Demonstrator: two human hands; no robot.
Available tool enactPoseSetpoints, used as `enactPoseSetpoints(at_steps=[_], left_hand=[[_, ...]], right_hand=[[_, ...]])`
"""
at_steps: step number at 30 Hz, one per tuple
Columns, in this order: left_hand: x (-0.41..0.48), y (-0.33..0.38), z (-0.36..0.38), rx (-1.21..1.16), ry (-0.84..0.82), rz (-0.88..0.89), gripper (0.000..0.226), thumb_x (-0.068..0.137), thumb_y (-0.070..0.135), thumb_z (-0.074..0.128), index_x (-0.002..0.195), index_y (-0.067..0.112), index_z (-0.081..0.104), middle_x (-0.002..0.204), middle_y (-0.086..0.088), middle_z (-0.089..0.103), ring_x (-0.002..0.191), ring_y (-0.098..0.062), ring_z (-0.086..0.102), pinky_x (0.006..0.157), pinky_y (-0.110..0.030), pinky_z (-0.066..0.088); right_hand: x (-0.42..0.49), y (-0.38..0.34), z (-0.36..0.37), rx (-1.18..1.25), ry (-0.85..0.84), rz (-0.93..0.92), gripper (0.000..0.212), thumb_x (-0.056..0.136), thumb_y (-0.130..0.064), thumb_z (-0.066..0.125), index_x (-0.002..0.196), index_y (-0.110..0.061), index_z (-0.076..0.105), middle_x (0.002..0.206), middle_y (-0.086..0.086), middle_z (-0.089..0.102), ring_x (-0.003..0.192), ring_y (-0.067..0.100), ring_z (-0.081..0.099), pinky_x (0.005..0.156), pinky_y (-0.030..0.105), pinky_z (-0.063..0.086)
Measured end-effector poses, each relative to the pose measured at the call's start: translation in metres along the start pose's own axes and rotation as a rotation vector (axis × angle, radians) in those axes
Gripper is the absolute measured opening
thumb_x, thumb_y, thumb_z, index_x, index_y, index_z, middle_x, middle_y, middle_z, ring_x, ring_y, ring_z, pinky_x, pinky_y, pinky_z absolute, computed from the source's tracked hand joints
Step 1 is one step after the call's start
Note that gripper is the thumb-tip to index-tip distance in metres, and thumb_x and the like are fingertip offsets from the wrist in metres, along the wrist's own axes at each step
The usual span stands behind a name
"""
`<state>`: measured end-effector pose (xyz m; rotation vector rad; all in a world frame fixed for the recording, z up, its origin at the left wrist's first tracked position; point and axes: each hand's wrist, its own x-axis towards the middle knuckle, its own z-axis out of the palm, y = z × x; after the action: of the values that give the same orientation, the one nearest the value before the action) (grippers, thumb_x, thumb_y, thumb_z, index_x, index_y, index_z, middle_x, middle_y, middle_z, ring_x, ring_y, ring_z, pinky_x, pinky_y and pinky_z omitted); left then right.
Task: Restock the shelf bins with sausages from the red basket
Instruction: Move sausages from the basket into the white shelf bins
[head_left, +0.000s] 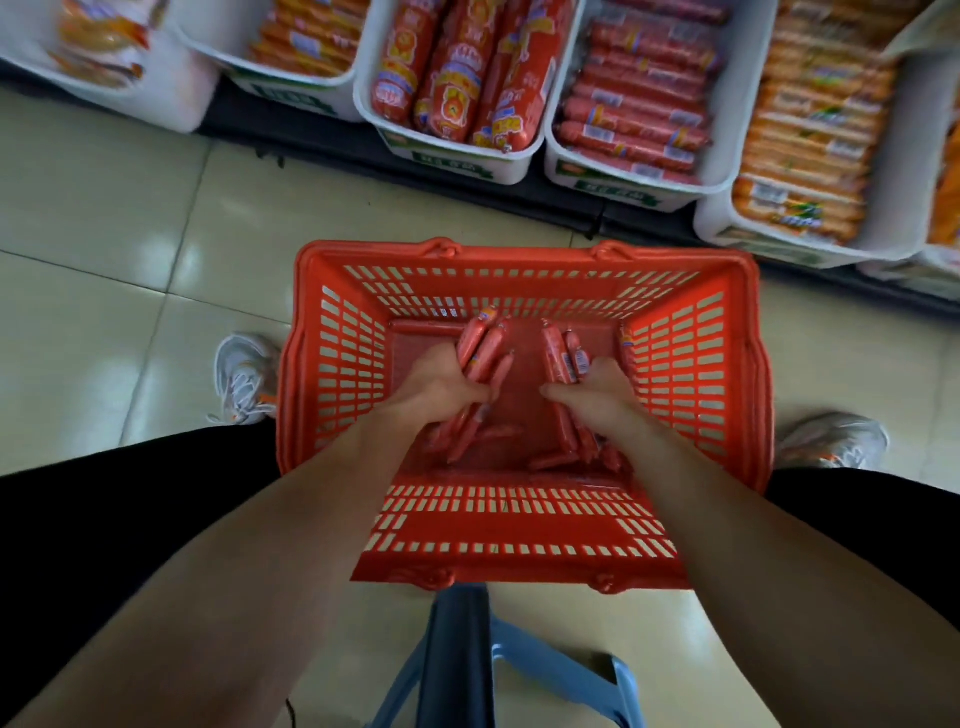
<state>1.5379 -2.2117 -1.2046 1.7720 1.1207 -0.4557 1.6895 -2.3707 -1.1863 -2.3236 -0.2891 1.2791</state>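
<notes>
The red basket (332, 374) sits on the floor between my feet, with both hands down inside it. My left hand (441, 384) is closed around a bundle of thin red sausages (480, 348) that stick out past my fingers. My right hand (597, 392) grips another bundle of the same sausages (558, 356). More loose sausages (556, 460) lie on the basket floor under my hands. Ahead stand white shelf bins: one with thin red sausages (634, 119), one with thick red sausages (462, 78).
Further bins hold orange packs at the right (810, 130) and at the left (306, 41). The dark shelf base (311, 135) runs along the tiled floor. A blue stool (545, 670) is under me, and my shoes (244, 379) flank the basket.
</notes>
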Motion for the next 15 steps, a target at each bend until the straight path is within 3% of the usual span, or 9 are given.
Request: enactPoseSetpoints(at_steps=[5, 10, 15], left_hand=[[-0.038, 0.033, -0.033, -0.044, 0.018, 0.062, 0.040, 0.061, 0.030, 0.090, 0.092, 0.023, 0.066, 0.082, 0.010, 0.068, 0.076, -0.009, 0.065, 0.065, -0.022, 0.044], [-0.073, 0.066, -0.061, -0.056, 0.036, 0.173, 0.060, 0.050, 0.038, 0.089, 0.103, 0.023, 0.065, 0.092, 0.005, 0.073, 0.089, -0.016, 0.069, 0.084, -0.032, 0.054], [-0.092, 0.105, -0.091, -0.107, 0.093, 0.272, 0.070, 0.044, 0.049, 0.087, 0.107, 0.025, 0.068, 0.093, 0.008, 0.075, 0.089, -0.010, 0.071, 0.090, -0.035, 0.055]], right_hand=[[-0.038, -0.024, -0.032, -0.005, 0.044, -0.126, 0.023, 0.073, -0.028, 0.082, 0.073, -0.012, 0.066, 0.068, 0.000, 0.068, 0.063, 0.015, 0.065, 0.057, 0.025, 0.044], [-0.081, -0.050, -0.071, -0.032, 0.091, -0.240, 0.023, 0.073, -0.027, 0.081, 0.076, -0.007, 0.069, 0.067, 0.003, 0.069, 0.058, 0.013, 0.064, 0.055, 0.026, 0.046], [-0.104, -0.079, -0.117, -0.068, 0.169, -0.324, 0.025, 0.072, -0.027, 0.082, 0.074, -0.012, 0.061, 0.066, -0.001, 0.063, 0.060, 0.014, 0.059, 0.056, 0.031, 0.044]])
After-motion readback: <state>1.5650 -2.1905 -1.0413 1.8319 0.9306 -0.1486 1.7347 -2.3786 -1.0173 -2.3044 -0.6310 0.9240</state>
